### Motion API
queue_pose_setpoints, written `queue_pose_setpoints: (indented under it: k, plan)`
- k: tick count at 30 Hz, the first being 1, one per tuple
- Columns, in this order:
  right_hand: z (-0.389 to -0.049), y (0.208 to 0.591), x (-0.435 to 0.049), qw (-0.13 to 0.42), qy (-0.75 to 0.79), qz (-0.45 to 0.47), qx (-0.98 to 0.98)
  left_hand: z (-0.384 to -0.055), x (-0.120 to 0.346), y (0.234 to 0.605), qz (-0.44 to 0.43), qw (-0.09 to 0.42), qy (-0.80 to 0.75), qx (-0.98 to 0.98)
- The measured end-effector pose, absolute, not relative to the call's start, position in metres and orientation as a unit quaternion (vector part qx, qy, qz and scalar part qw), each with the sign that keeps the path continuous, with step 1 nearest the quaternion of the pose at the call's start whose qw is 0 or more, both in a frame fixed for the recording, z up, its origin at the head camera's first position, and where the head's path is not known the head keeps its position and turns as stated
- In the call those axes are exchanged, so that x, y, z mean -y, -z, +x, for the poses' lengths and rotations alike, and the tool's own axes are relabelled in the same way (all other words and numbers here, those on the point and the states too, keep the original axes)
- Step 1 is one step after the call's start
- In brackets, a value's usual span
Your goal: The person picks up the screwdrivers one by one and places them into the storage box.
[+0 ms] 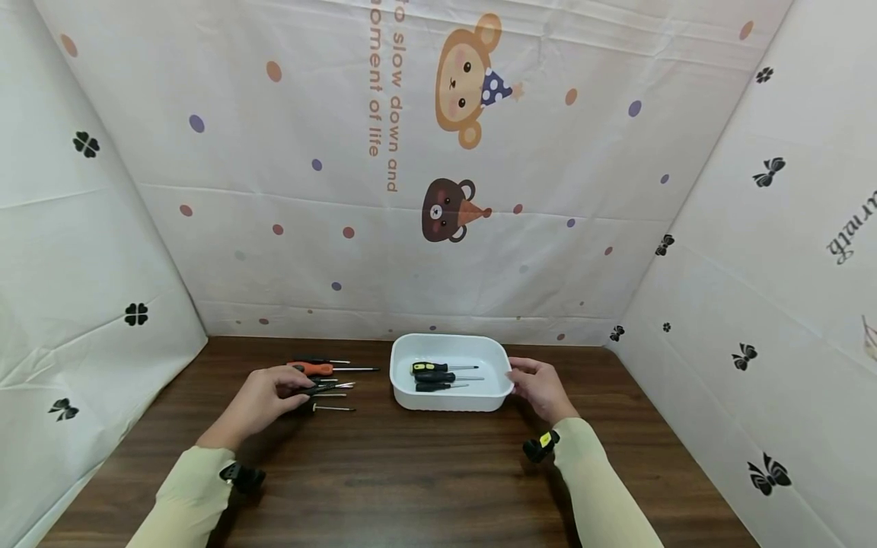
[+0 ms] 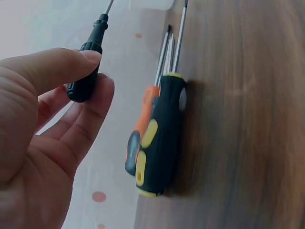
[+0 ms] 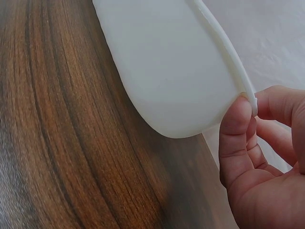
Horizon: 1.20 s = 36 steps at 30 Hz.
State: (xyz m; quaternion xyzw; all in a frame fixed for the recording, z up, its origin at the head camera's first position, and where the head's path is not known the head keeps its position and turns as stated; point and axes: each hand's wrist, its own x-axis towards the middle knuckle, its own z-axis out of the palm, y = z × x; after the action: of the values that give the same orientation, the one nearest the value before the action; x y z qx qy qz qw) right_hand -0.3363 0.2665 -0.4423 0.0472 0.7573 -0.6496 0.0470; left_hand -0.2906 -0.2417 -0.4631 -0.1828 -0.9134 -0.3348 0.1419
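Observation:
In the left wrist view, a small screwdriver (image 2: 96, 36) with a black handle is pinched between the thumb and fingers of my left hand (image 2: 52, 105). That hand (image 1: 269, 394) hovers over a group of screwdrivers on the table's left side. Among them lie an orange-handled screwdriver (image 1: 317, 369) and a thick black-and-yellow screwdriver (image 2: 164, 129). At the right, my right hand (image 1: 541, 387) grips the end rim of a white plastic tray (image 1: 448, 402), thumb on one side and fingers on the other. Inside the tray rest a yellow-and-black screwdriver (image 1: 430, 367) and two black-handled ones (image 1: 435, 377).
The dark wood table (image 1: 384, 472) ends at the back against a white printed cloth (image 1: 384, 251). More cloth hangs at the left (image 1: 89, 251) and right (image 1: 726, 289). Each wrist carries a small black camera (image 1: 241, 476).

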Motion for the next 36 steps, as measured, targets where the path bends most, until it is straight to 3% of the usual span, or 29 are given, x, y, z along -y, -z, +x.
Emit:
queue_pose_setpoints:
  k: [13,36]
  plan:
    - [-0.356,0.469,-0.276,0.038,0.649,0.057,-0.758,-0.304,0.223,0.462,-0.186,0.159,0.386,0.889]
    - [-0.355,0.47,-0.274,0.03,0.643,0.062,-0.763,-0.328,0.174,0.458,-0.175,0.115,0.453,0.867]
